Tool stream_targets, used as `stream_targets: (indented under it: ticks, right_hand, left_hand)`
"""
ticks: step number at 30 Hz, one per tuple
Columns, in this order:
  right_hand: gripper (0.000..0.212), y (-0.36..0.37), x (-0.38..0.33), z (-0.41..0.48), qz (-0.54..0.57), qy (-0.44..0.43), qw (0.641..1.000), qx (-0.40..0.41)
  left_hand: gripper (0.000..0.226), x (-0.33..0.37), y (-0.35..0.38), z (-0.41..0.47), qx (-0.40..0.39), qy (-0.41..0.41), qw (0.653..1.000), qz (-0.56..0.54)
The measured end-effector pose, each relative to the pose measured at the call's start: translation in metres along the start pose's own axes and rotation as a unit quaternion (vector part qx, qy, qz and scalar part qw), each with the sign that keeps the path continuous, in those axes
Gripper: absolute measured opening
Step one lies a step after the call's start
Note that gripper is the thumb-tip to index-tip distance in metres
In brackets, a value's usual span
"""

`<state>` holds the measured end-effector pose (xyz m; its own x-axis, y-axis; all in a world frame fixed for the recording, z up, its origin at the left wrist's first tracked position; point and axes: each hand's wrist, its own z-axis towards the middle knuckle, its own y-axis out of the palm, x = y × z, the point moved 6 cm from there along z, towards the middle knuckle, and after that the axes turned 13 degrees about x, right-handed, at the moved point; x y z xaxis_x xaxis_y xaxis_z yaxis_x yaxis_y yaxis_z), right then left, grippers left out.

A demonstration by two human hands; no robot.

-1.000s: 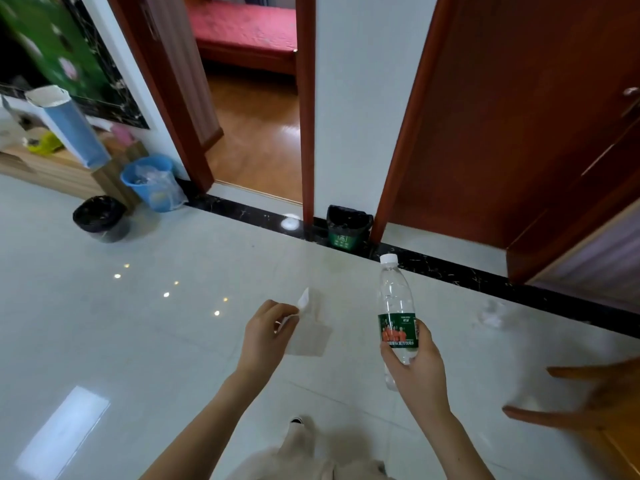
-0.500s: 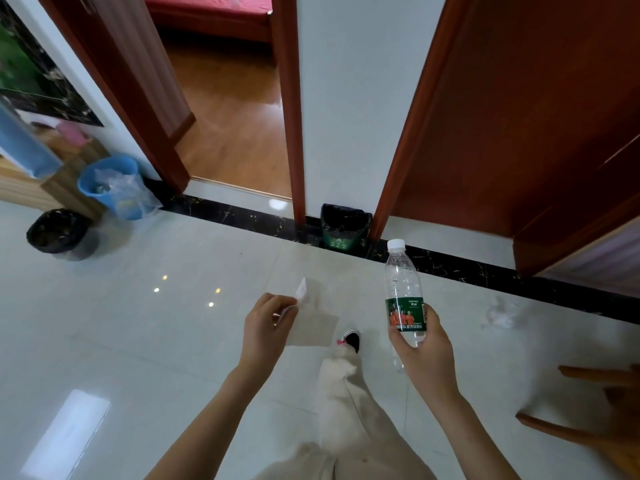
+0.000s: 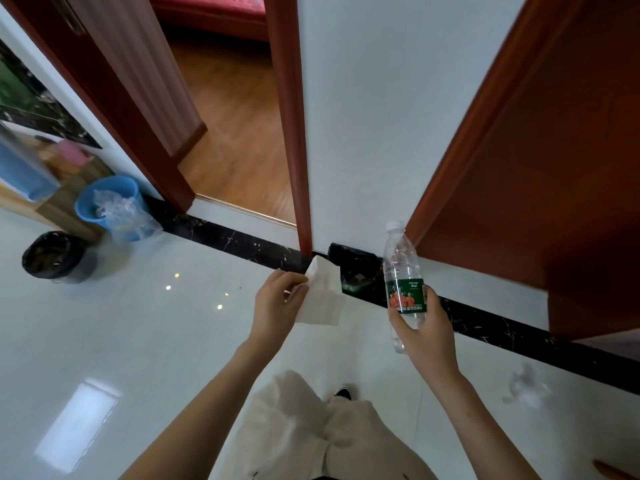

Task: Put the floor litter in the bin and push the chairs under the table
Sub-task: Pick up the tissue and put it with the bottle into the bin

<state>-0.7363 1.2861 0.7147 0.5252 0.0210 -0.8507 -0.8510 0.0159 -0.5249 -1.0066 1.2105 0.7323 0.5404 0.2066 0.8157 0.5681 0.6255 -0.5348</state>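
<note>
1. L hand is pinching a white tissue btw thumb and curled fingers. The sheet is hanging loose to the right of the knuckles, clear of the floor.
2. R hand is gripping a clear plastic bottle round its lower half, at the green label. The bottle is standing upright in the air, white cap on, and looks empty or nearly so.
3. Both items are hovering in front of the small green bin w/ black liner, which is sitting against the white wall btw two door frames. In view the tissue is overlapping its left edge and the bottle its right. Neither is in yet.
4. Step, my read: carrying litter to the bin, drop-off not yet done. Next move prob. needs a step closer, both arms lowering over the mouth, then fingers letting go. The bottle looks tall vs. the opening, so tipping it in may be safer than dropping it straight.
5. More litter: a crumpled white wad is lying on the floor to the right, near the black skirting strip, well apart from both hands. Chairs & table aren't showing, so can't judge that half.
6. Surface: glossy pale tile floor, reflecting ceiling lights.
7. Room: an open doorway is leading onto wood flooring, w/ a red-brown door at right. A blue bucket w/ clear plastic and a black-lined bin are sitting far left. A beige trouser leg is showing below.
</note>
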Motion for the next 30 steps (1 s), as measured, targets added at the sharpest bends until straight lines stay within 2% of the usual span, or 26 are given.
stream_targets:
  ticks: [4, 8, 15, 22, 30]
  right_hand:
    - [0.034, 0.029, 0.009, 0.042, -0.011, 0.029, 0.999, 0.007]
    - [0.035, 0.058, 0.024, 0.075, -0.035, 0.067, 0.997, 0.031]
    - [0.051, 0.125, 0.073, 0.138, -0.075, 0.119, 0.989, 0.034]
    - [0.055, 0.219, 0.192, 0.205, -0.096, 0.147, 0.985, 0.007]
    - [0.056, 0.330, 0.363, 0.254, -0.096, 0.125, 0.987, -0.009]
  left_hand:
    - [0.012, -0.026, 0.032, 0.047, -0.027, -0.028, 0.999, 0.008]
    - [0.013, -0.058, 0.071, 0.093, -0.089, -0.052, 0.994, 0.019]
    - [0.009, -0.112, 0.154, 0.180, -0.171, -0.032, 0.984, 0.043]
    - [0.008, -0.226, 0.288, 0.217, -0.196, -0.086, 0.976, 0.051]
    - [0.010, -0.396, 0.460, 0.197, -0.171, -0.138, 0.973, 0.072]
